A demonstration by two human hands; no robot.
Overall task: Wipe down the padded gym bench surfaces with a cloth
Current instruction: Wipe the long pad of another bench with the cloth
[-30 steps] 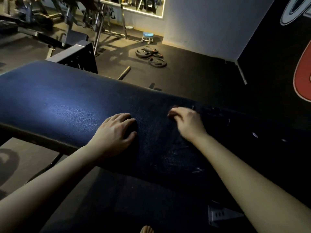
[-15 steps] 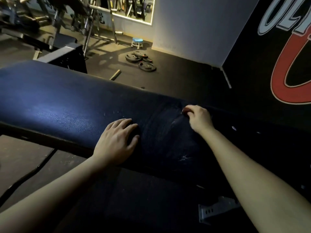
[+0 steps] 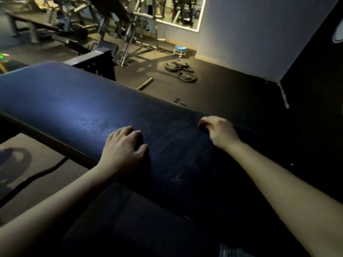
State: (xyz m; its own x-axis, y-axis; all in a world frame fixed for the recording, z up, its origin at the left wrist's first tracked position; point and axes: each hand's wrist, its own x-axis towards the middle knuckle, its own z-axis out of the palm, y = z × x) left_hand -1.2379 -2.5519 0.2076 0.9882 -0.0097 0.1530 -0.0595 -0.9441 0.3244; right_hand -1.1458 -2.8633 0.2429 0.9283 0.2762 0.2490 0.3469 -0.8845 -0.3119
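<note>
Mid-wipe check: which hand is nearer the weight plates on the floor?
Right. The right hand seems to pinch the dark cloth at the far edge of the bench pad, the side facing the weight plates. The left hand lies flat farther back, toward the person.

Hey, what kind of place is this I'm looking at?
Most likely a gym's weight room. Weight plates lie on the dark floor, a long padded bench fills the foreground, and exercise machines stand at the back beside a wall mirror.
</note>
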